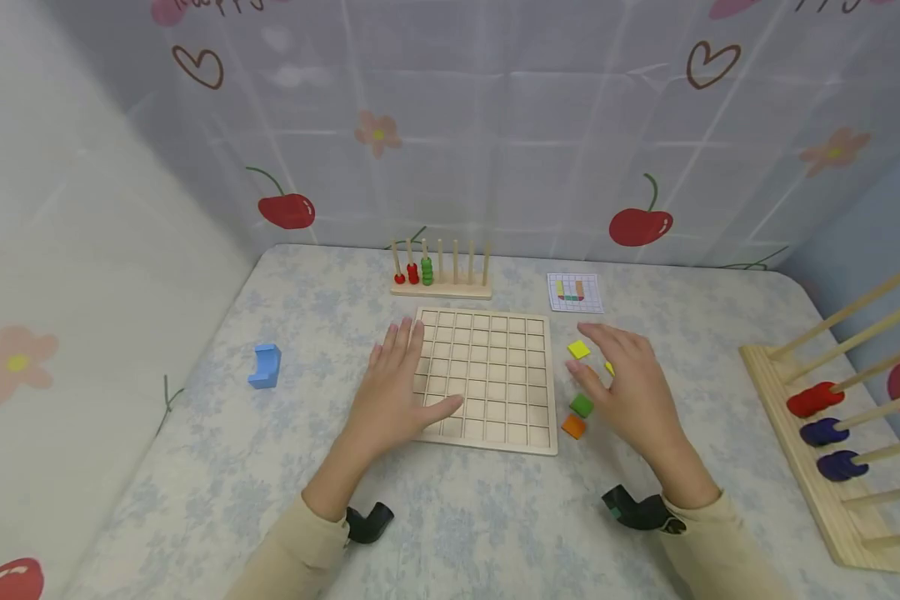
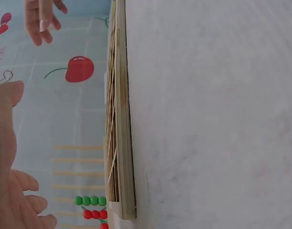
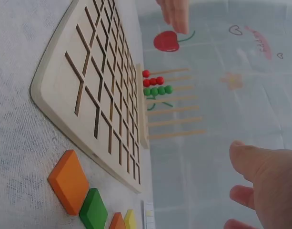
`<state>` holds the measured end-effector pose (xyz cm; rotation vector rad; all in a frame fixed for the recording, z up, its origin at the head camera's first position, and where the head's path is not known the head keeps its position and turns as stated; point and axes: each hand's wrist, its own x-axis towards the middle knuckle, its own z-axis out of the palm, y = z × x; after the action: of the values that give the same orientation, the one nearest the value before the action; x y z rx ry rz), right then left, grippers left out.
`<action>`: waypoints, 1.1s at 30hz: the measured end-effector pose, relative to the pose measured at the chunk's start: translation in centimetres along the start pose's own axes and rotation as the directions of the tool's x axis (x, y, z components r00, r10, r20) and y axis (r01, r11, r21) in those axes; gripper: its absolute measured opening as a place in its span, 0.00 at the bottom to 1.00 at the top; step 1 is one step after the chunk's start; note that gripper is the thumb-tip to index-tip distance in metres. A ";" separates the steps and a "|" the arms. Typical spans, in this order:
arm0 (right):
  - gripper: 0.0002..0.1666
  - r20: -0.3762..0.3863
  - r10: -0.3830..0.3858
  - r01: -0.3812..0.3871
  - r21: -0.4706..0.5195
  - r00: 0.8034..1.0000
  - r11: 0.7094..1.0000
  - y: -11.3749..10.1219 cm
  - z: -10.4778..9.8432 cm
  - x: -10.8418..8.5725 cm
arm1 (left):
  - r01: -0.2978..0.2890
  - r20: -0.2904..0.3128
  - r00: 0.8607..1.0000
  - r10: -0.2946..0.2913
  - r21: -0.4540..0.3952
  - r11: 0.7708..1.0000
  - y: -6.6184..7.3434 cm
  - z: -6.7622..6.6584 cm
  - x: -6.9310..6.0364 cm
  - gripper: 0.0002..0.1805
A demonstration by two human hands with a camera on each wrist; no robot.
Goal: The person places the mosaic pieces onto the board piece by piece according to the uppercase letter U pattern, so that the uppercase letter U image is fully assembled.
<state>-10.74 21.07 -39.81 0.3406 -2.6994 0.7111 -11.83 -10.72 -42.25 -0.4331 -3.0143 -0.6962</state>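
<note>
A wooden grid board (image 1: 487,379) lies mid-table, its squares bare. Over its left edge the left hand (image 1: 393,392) is held with fingers extended and thumb out, gripping nothing; the left wrist view shows this hand (image 2: 12,157) raised beside the board (image 2: 124,119). The right hand (image 1: 633,392) hovers above the small tiles right of the board, thumb and fingers apart, holding nothing. An orange tile (image 1: 573,427), a green tile (image 1: 581,406) and a yellow tile (image 1: 578,349) lie there; another yellow one is partly hidden by the hand.
A small bead rack (image 1: 441,290) stands behind the board, with a patterned card (image 1: 575,292) to its right. The blue bracket-shaped block (image 1: 267,367) lies at the left. A large bead rack (image 1: 817,458) occupies the right side of the table.
</note>
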 end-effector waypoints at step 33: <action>0.23 0.264 0.169 -0.185 0.037 0.950 0.982 5.9 1.4 4.2 | -0.017 0.111 0.994 0.015 0.018 1.000 -3.9 4.6 -1.4 0.82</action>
<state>-16.76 24.73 -41.90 0.2201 -2.9901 0.8551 -11.38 -12.49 -48.15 -0.5109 -3.1138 -0.6643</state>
